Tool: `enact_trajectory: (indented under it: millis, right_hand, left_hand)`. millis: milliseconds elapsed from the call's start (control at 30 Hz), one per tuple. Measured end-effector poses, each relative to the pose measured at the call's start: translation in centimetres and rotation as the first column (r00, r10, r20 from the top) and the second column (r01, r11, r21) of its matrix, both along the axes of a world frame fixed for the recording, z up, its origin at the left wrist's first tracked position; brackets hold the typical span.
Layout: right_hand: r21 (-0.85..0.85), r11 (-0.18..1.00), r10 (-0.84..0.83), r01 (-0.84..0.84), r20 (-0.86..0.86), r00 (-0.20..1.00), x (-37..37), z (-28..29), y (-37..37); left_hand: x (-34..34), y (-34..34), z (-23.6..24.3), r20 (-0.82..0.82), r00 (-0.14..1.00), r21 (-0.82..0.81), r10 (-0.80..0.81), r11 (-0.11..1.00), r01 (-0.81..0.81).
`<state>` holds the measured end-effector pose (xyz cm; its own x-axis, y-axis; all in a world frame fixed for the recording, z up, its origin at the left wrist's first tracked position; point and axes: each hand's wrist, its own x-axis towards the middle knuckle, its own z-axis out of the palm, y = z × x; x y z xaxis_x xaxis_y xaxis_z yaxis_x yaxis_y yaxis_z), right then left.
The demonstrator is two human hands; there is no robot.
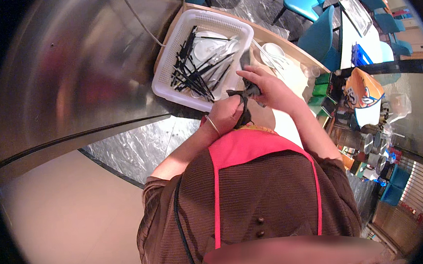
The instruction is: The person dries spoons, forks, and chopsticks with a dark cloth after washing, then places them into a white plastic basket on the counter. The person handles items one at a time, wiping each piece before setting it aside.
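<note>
At the far left we have a smooth metal surface point(72, 68), shiny and blurred with reddish reflections. Beside it, near the top middle, stands a pale plastic basket point(180, 99) with perforated walls. Inside we see many black sticks point(188, 68), slim and straight, crossing each other at all angles, with white dishes point(209, 47) lying among and under them.

Just below the basket's near edge comes our left hand point(227, 113), a thin bracelet point(213, 125) at its wrist; it is curled into a fist around a dark cloth point(251, 89). That cloth sits between our 2 hands, in front of the red apron point(251, 146) — it looks black and limp, bunched in folds, with a loose part hanging beneath the fist. Our right hand point(270, 87) touches the cloth from the other side, its upper fingers stretched toward the basket; we cannot tell whether it grips.

Further right, a white bowl point(270, 53) stands near a clear glass point(313, 71). Beyond them we find an orange bag point(362, 88) — printed and upright — and blue chairs point(305, 0) above.
</note>
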<state>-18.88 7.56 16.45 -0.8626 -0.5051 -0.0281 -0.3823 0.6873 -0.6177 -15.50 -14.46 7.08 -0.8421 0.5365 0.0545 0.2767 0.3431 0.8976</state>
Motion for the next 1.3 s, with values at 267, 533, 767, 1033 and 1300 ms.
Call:
enact_trajectory:
  millis: [267, 533, 767, 1033, 1300]
  right_hand:
    - [-0.145, 0.987, -0.025, 0.077, 0.328, 0.944, 0.1, -2.0, 4.7]
    - [-0.557, 0.552, -0.618, 0.621, 0.226, 0.753, 2.8, -5.3, 4.8]
    - [-0.392, -0.394, -0.167, 0.831, 0.920, 0.355, 4.8, -7.8, 2.5]
    - [-0.560, -0.084, -0.165, 0.824, 0.823, 0.543, 9.8, -5.3, 4.1]
    - [-0.306, 0.697, -0.482, 0.649, 0.470, 0.739, 11.3, -2.5, 10.4]
  left_hand:
    - [0.9, 0.7, 1.1, 0.005, 0.997, -0.136, -0.078, 0.988, 0.078]
    - [2.0, 4.0, 1.5, 0.047, 0.998, -0.111, 0.041, 0.993, -0.035]
    - [3.8, 8.1, 1.4, -0.027, 1.000, -0.259, -0.009, 0.966, 0.002]
    - [3.8, 9.0, -0.9, 0.107, 0.994, 0.060, -0.015, 0.998, 0.008]
    - [2.5, 9.1, 0.4, 0.478, 0.857, 0.362, 0.192, 0.846, -0.391]
